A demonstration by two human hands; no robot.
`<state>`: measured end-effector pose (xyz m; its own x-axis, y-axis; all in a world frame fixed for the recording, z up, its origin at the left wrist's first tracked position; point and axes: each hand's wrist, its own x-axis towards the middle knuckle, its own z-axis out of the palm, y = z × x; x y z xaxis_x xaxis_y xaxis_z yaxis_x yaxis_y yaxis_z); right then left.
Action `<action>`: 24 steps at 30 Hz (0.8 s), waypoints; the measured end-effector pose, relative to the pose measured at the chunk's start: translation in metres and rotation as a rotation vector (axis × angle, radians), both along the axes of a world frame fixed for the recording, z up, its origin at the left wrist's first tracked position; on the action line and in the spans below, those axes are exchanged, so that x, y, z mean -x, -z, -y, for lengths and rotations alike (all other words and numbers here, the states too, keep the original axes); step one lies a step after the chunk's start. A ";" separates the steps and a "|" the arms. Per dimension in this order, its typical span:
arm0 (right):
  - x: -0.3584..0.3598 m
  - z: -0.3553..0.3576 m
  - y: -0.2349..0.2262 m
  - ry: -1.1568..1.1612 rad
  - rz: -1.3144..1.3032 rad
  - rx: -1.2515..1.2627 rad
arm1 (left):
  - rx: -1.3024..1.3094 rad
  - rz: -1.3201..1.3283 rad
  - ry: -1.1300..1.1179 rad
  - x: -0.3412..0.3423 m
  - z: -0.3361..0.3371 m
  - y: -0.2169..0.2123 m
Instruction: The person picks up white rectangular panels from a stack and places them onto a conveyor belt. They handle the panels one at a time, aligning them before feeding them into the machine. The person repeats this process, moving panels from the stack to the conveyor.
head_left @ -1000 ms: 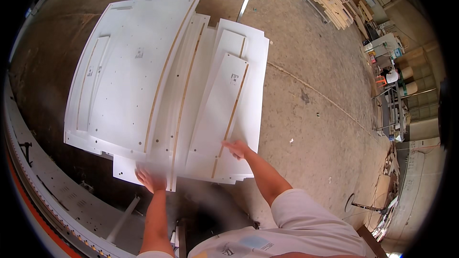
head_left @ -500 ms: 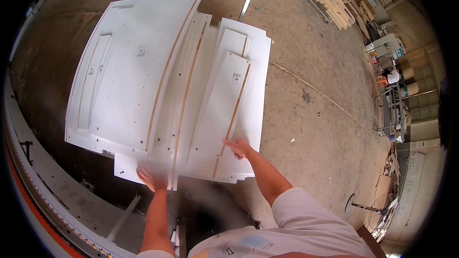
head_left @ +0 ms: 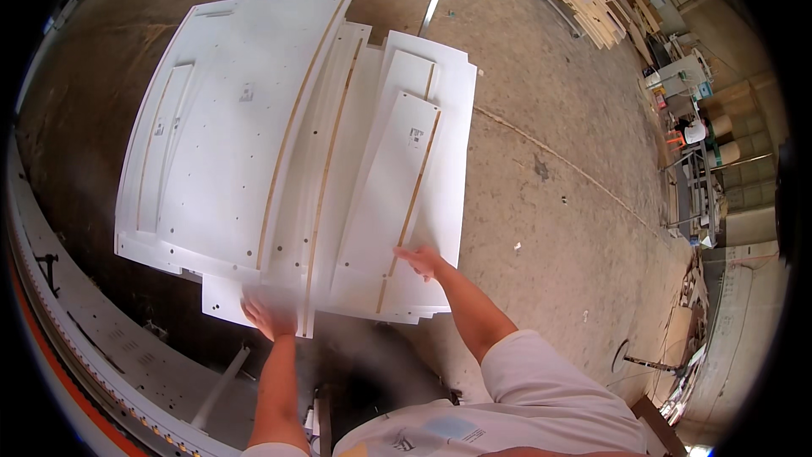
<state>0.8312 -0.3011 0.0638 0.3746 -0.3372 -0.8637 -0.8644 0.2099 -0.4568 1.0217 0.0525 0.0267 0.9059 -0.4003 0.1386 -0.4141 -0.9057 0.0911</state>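
A stack of long white panels (head_left: 254, 135) with raw wood edges lies spread in front of me, above a concrete floor. My left hand (head_left: 264, 318) grips the near end of a panel in the middle of the stack, fingers under its edge. My right hand (head_left: 420, 261) rests flat on the near end of a narrow white panel (head_left: 391, 195) that lies on top at the right, fingers spread on its surface.
A long grey machine bed (head_left: 93, 347) with an orange stripe runs along the lower left. A pile of wooden offcuts (head_left: 588, 0) lies at the far right. Carts, boxes and a person in white (head_left: 692, 131) are at the right wall.
The panel stack has shifted slightly toward me and to the right in view; both hands stay on the same panel ends.
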 end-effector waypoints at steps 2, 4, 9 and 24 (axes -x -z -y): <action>0.000 -0.001 0.000 -0.002 -0.007 0.024 | 0.011 0.022 0.007 0.000 0.000 0.001; 0.002 0.000 0.005 0.002 -0.014 0.021 | 0.018 0.019 0.007 0.000 0.000 0.001; 0.005 0.004 0.007 -0.042 -0.055 0.011 | 0.023 -0.018 -0.006 0.000 0.001 0.001; 0.003 -0.001 0.002 -0.041 -0.041 0.038 | 0.018 -0.014 0.004 0.000 -0.002 0.003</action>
<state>0.8277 -0.2998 0.0622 0.3530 -0.3549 -0.8657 -0.8902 0.1574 -0.4275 1.0220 0.0542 0.0233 0.9061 -0.4015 0.1334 -0.4164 -0.9021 0.1134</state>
